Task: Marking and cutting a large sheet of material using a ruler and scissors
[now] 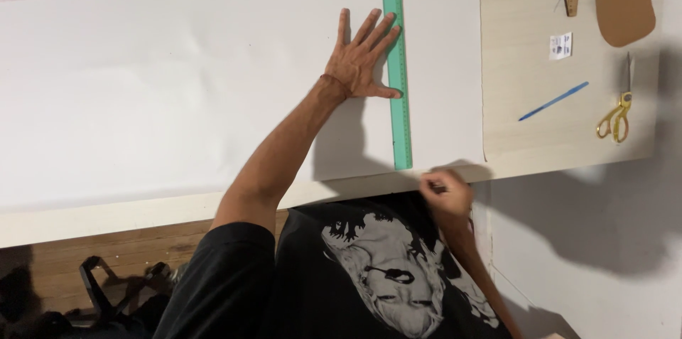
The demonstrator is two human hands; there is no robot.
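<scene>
Green translucent plastic ruler (pixel 398 69) lies on the large white paper sheet (pixel 177 83), its long axis running near to far; the left hand (pixel 361 62), fingers spread flat, presses the paper just left of it, thumb tip touching its edge. The right hand (pixel 446 193), curled around a small dark object, sits at the table's near edge, just right of the ruler's near end.

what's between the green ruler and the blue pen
In the head view, only bare surface: white paper right of the green ruler, then its edge and plain light wood board up to the blue pen.
</scene>
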